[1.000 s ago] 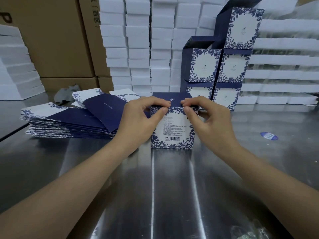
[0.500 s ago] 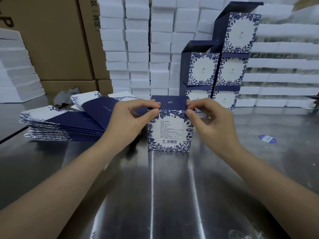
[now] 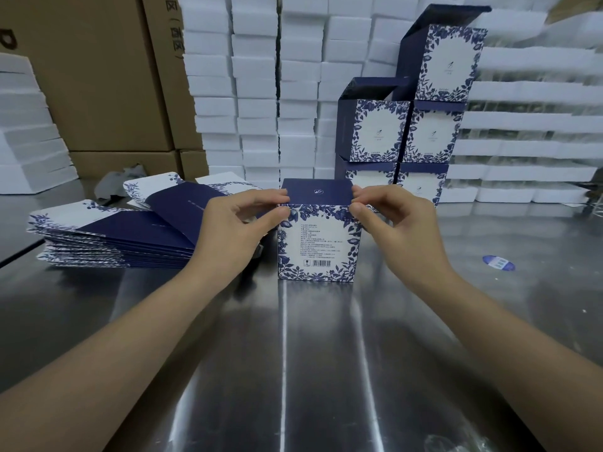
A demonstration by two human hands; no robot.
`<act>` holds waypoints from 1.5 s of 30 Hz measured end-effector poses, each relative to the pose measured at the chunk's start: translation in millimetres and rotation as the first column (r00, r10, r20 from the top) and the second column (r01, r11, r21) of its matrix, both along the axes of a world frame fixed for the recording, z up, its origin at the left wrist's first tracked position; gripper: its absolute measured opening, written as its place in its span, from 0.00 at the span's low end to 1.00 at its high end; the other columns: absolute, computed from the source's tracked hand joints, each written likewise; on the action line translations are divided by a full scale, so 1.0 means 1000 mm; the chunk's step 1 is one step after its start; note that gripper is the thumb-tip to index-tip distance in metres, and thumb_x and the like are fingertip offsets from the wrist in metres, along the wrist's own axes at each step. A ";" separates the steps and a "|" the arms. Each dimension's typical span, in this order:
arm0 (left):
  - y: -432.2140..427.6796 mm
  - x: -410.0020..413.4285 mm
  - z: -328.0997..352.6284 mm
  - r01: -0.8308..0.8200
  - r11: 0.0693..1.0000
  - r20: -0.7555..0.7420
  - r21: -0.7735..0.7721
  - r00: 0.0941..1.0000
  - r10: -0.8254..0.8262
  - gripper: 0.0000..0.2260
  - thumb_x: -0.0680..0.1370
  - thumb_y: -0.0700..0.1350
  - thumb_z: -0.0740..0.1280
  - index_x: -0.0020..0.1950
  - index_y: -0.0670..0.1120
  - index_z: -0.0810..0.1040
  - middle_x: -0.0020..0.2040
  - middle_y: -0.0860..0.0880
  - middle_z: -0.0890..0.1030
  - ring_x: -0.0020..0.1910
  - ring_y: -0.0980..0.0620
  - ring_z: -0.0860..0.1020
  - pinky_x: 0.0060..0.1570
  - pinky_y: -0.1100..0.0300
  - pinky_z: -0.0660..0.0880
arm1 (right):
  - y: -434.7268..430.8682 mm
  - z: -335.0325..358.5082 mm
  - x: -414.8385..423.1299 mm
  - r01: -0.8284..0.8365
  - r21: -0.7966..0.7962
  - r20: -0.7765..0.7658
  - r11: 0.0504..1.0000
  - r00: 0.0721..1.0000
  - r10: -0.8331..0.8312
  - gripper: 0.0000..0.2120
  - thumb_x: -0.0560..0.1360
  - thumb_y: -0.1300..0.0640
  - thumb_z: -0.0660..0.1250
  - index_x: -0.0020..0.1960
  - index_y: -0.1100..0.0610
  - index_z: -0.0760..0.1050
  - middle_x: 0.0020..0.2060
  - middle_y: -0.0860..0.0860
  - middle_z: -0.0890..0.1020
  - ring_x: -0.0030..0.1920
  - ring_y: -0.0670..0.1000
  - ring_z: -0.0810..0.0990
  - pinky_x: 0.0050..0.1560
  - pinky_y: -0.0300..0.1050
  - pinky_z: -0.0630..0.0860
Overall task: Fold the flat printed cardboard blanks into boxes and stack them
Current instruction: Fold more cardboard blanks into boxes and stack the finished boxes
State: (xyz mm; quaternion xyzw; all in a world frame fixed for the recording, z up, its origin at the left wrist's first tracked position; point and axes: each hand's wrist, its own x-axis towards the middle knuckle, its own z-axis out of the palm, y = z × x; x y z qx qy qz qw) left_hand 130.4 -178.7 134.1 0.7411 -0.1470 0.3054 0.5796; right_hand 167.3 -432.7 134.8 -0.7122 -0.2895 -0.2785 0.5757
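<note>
One box (image 3: 315, 246) stands upright near the middle of the bench (image 3: 310, 370), its barcode panel facing the person. Its dark blue lid (image 3: 316, 190) lies over the top. The left hand (image 3: 238, 226) and the right hand (image 3: 401, 233) each hold one upper corner of the box. On both hands the fingers (image 3: 359, 192) are curled and clamped, forefinger on the lid's side edge and thumb on the printed front just below it.

The step in hand looks like the last of the folding, working the lid at its hinge line with the box body already squared up. Whether the lid's front flap is tucked inside cannot be told from here.

The next move is probably to let go of the corners, take the box by its sides and carry it to the stack of finished boxes (image 3: 427, 132) at the far edge of the bench. The stack is stepped, so the box has to land flat on a free level without knocking its neighbours. After that, a fresh sheet comes from the pile of flat blanks (image 3: 107, 238) by the left edge.
</note>
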 end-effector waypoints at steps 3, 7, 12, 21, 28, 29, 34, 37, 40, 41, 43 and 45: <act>-0.004 -0.006 -0.001 -0.019 1.000 0.020 0.012 1.000 0.019 0.06 0.78 0.43 0.77 0.52 0.54 0.89 0.57 0.56 0.88 0.58 0.52 0.86 0.61 0.39 0.81 | 0.001 0.004 -0.001 0.035 0.061 -0.099 0.998 0.995 -0.029 0.03 0.79 0.57 0.76 0.48 0.56 0.85 0.55 0.49 0.85 0.58 0.49 0.84 0.62 0.58 0.81; -0.013 -0.012 -0.001 -0.022 0.999 0.068 -0.024 0.997 0.024 0.05 0.77 0.46 0.79 0.46 0.57 0.89 0.57 0.55 0.86 0.56 0.51 0.86 0.59 0.46 0.82 | 0.008 0.010 -0.007 0.011 0.266 -0.350 0.964 0.933 0.086 0.10 0.79 0.53 0.75 0.59 0.48 0.79 0.61 0.50 0.81 0.50 0.41 0.84 0.45 0.45 0.83; -0.021 -0.017 0.002 0.001 1.000 0.079 -0.025 0.997 0.001 0.09 0.76 0.39 0.78 0.52 0.52 0.86 0.65 0.52 0.78 0.55 0.56 0.85 0.49 0.69 0.79 | 0.002 0.019 -0.012 0.032 0.090 -0.224 0.995 0.975 -0.011 0.30 0.80 0.65 0.68 0.75 0.41 0.67 0.69 0.44 0.73 0.41 0.38 0.83 0.40 0.36 0.79; -0.025 -0.015 -0.009 0.029 0.963 0.028 0.269 0.999 -0.038 0.39 0.75 0.37 0.77 0.81 0.62 0.67 0.73 0.63 0.68 0.56 0.54 0.79 0.56 0.61 0.82 | -0.004 0.010 -0.009 0.063 -0.251 0.006 0.966 0.998 -0.064 0.41 0.69 0.57 0.64 0.79 0.35 0.63 0.74 0.36 0.66 0.59 0.40 0.76 0.47 0.42 0.82; -0.023 -0.015 -0.016 -0.233 0.805 0.119 0.546 0.972 0.201 0.28 0.82 0.57 0.68 0.80 0.69 0.61 0.73 0.63 0.66 0.61 0.54 0.76 0.53 0.46 0.81 | -0.005 0.000 -0.003 0.254 -0.377 0.183 0.891 0.963 -0.197 0.23 0.76 0.47 0.70 0.71 0.43 0.74 0.64 0.44 0.68 0.52 0.46 0.78 0.54 0.56 0.81; -0.022 -0.016 -0.017 -0.234 0.794 0.104 0.561 0.972 0.212 0.24 0.83 0.59 0.66 0.79 0.69 0.64 0.73 0.63 0.66 0.62 0.55 0.76 0.54 0.45 0.81 | -0.005 -0.001 -0.002 0.280 -0.395 0.208 0.875 0.955 -0.211 0.22 0.77 0.46 0.70 0.70 0.44 0.74 0.63 0.44 0.69 0.53 0.48 0.78 0.55 0.57 0.81; -0.026 -0.016 -0.018 -0.318 0.737 0.188 0.597 0.948 0.257 0.20 0.83 0.55 0.67 0.76 0.64 0.71 0.78 0.61 0.63 0.73 0.57 0.66 0.57 0.49 0.80 | -0.006 -0.006 0.002 0.326 -0.473 0.239 0.819 0.942 -0.237 0.23 0.79 0.48 0.72 0.73 0.44 0.74 0.65 0.46 0.70 0.58 0.50 0.77 0.58 0.55 0.79; -0.031 -0.010 -0.015 -0.348 0.696 0.224 0.629 0.938 0.266 0.27 0.83 0.51 0.67 0.81 0.62 0.65 0.82 0.60 0.59 0.80 0.56 0.60 0.59 0.55 0.75 | -0.005 -0.008 0.004 0.354 -0.445 0.252 0.823 0.931 -0.264 0.24 0.80 0.49 0.73 0.75 0.46 0.74 0.65 0.48 0.71 0.62 0.51 0.74 0.64 0.53 0.76; -0.035 -0.004 -0.015 -0.336 0.690 0.217 0.641 0.942 0.257 0.27 0.83 0.51 0.67 0.82 0.60 0.65 0.82 0.60 0.61 0.80 0.58 0.60 0.63 0.54 0.74 | -0.003 -0.009 0.008 0.365 -0.442 0.274 0.819 0.925 -0.264 0.25 0.79 0.48 0.73 0.74 0.49 0.74 0.70 0.48 0.71 0.70 0.50 0.70 0.71 0.46 0.70; -0.036 -0.002 -0.015 -0.330 0.702 0.207 0.631 0.944 0.258 0.26 0.83 0.51 0.67 0.81 0.60 0.66 0.81 0.60 0.62 0.78 0.58 0.62 0.62 0.54 0.74 | -0.002 -0.009 0.009 0.336 -0.452 0.253 0.826 0.937 -0.242 0.25 0.78 0.47 0.72 0.73 0.49 0.73 0.73 0.47 0.70 0.72 0.48 0.69 0.71 0.43 0.68; -0.036 0.000 -0.015 -0.319 0.726 0.194 0.609 0.948 0.253 0.23 0.84 0.52 0.66 0.79 0.59 0.69 0.78 0.59 0.66 0.73 0.59 0.65 0.60 0.52 0.77 | -0.001 -0.011 0.012 0.257 -0.473 0.182 0.843 0.964 -0.192 0.24 0.78 0.43 0.69 0.72 0.47 0.70 0.71 0.42 0.73 0.69 0.42 0.72 0.67 0.41 0.71; -0.037 0.002 -0.015 -0.311 0.745 0.200 0.590 0.950 0.238 0.19 0.84 0.53 0.66 0.75 0.58 0.72 0.73 0.60 0.69 0.67 0.60 0.69 0.57 0.50 0.79 | 0.000 -0.014 0.015 0.236 -0.492 0.151 0.838 0.971 -0.185 0.24 0.78 0.40 0.67 0.72 0.45 0.69 0.67 0.40 0.75 0.63 0.39 0.73 0.63 0.42 0.72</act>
